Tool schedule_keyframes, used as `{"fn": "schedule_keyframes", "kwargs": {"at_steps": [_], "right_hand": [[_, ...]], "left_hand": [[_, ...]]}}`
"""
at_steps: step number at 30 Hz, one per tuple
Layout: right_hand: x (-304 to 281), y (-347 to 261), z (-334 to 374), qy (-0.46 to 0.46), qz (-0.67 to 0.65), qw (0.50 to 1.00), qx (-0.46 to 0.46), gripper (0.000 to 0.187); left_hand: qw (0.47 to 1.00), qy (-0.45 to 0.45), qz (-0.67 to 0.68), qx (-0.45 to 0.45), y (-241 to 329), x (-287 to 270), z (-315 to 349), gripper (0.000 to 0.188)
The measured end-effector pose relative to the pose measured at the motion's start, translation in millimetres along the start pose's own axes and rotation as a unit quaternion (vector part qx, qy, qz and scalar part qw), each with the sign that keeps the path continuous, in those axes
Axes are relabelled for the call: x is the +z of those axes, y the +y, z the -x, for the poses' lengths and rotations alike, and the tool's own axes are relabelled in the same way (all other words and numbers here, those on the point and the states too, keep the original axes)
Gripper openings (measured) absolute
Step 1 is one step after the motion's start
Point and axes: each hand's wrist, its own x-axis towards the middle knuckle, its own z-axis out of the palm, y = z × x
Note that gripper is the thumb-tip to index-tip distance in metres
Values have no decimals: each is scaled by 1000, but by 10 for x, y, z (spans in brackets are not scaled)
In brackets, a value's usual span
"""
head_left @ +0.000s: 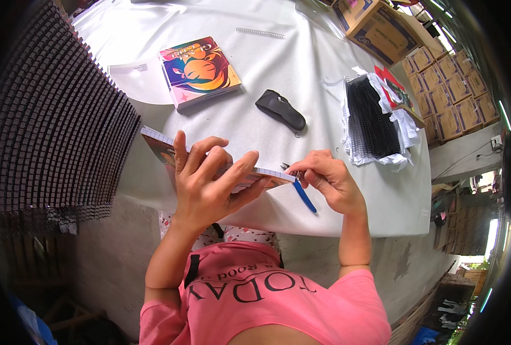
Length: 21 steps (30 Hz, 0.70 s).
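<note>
Black loop sheet: a wide grid of dark loops at the far left, perhaps kept there so it is in reach without crowding the middle.
Notebook: held above the near side of the white-covered counter, tilted with its page edge upward, which seems to leave that edge easy to see.
Colourful book: lies flat beyond the hands, apparently out of their way.
Left hand: holding the notebook, fingers spread along it, likely to steady its length.
Loose coil: lies alone on the far side.
Black case: on the counter, between book and right hand.
Blue-handled cutters: right at the right hand's fingers; gripped or merely behind them, I cannot tell.
Right hand: fingers drawn narrow at the notebook's right end, a pose suited to fine work.
Black loop bundle: on white wrapping, which probably keeps it together.
</note>
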Motion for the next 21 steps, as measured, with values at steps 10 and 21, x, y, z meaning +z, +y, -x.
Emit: {"fn": "schedule_keyframes", "kwargs": {"at_steps": [10,21], "right_hand": [[-38,-61,78,-40,-127,987,87,23],[47,-127,24,110,84,987,-78,39]], "left_hand": [[999,32,-14,-19,52,41,35,30],[993,59,-89,-56,81,103,98,46]]}}
